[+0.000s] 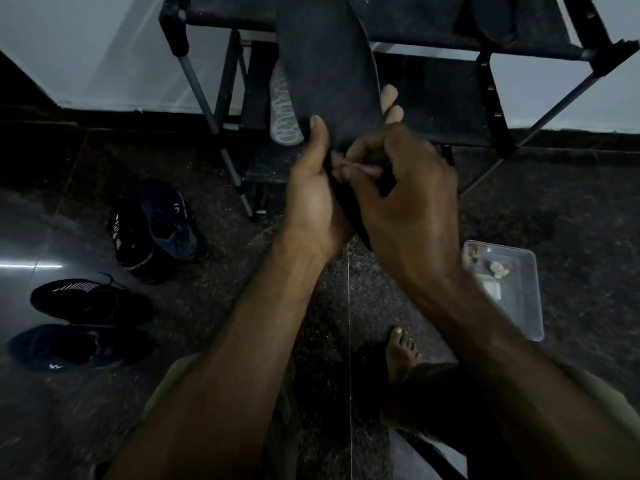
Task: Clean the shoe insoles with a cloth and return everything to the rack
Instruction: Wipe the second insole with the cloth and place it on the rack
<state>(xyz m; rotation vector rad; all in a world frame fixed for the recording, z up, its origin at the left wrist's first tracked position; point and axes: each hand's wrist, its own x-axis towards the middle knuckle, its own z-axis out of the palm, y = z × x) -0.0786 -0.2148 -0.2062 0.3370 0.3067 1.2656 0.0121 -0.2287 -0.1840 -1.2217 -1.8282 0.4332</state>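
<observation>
Insole [325,74] in two hands, three shoes [156,226]

The landmark is the shoe rack [450,98], which stands against the wall. In front of its middle, both hands hold a dark insole [325,74] upright, and it blocks the way to the middle shelves. Another insole [491,19] lies on the top shelf at the right, so there the shelf is taken. The lower shelf right of the held insole shows a bare surface. On the floor left of the rack stand three dark shoes [152,226], close together. Right of the rack and nearer to the person sits a clear plastic tray [519,306]. Between shoes and tray the floor is open, except a bare foot [401,351] near the tray.
</observation>
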